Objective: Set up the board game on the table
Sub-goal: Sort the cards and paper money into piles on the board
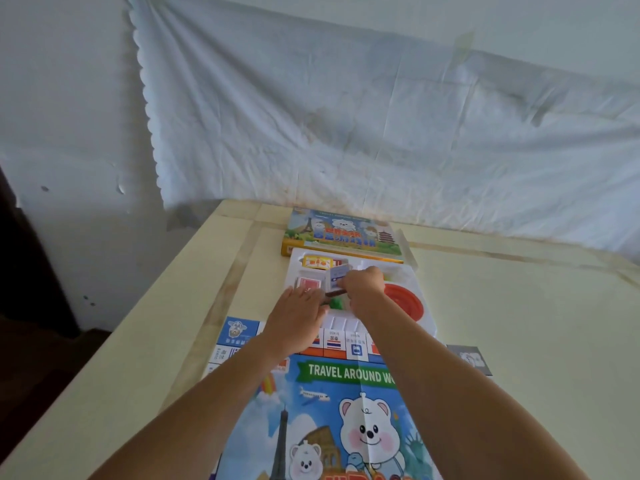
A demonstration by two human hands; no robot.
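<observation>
1. Paper, glossy and creased along its folds: the board [332, 410] lies flat and printed side up on the pale table [519, 323], nearest the camera. Both forearms cross above it. Risk: a dragging forearm could slide or ruck this thin sheet.
2. Left hand [298, 315]: fingers straight and together, resting flat on the near-left part of the tray [412, 277]. Right hand [363, 284]: fingers curled round a small stack of cards [337, 273] with blue-and-white faces, over the tray's middle.
3. Tray: thin white moulded plastic with compartments, its near edge overlapping the board's far edge. It looks light. Risk: lifting the cards could tip it and scatter the small green pieces [335, 303] just beside the hands.
4. Cards look smooth. Risk: a loose grip lets the stack fan out and drop.
5. Red-backed deck [307, 283] sits in a left compartment. A round, ribbed red dish [403, 303] sits on the right.
6. Box [343, 233]: flat printed cardboard, just beyond the tray.
7. Crumpled white sheet [346, 116] hangs on the wall.
</observation>
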